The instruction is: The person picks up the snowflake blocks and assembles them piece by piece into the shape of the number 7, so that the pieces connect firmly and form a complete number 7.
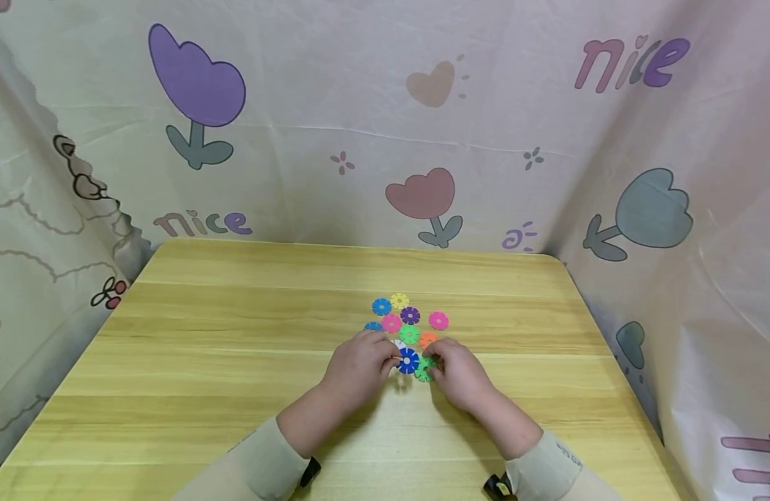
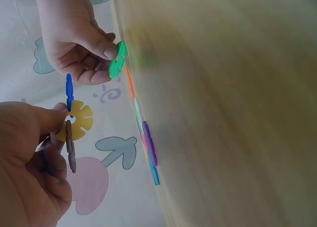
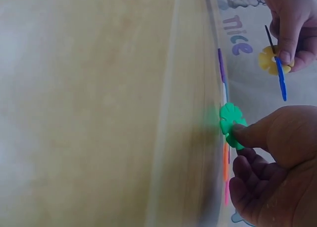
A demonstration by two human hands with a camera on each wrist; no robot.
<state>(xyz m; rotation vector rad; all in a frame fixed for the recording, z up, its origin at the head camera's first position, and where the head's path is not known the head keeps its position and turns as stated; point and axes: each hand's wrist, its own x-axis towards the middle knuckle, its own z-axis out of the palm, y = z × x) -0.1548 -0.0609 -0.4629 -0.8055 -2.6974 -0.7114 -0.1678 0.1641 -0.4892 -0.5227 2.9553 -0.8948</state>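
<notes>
My left hand (image 1: 358, 365) pinches a small joined piece of slotted plastic discs between thumb and fingers. In it a yellow flower-shaped disc (image 2: 84, 120) has a dark blue disc (image 1: 413, 361) slotted on one side and a brownish disc (image 2: 70, 143) on the other. Close by on the right, my right hand (image 1: 463, 376) pinches a single green disc (image 3: 229, 119) between thumb and fingertips, with its other fingers curled. The green disc is apart from the joined piece in both wrist views, though the two sit side by side in the head view.
Just beyond the hands, several loose discs lie on the wooden table (image 1: 247, 320), among them an orange disc (image 1: 428, 339), a light green disc (image 1: 409, 329), a purple disc (image 1: 410, 309) and a pink disc (image 1: 438, 314). A printed curtain (image 1: 335, 83) hangs behind the table.
</notes>
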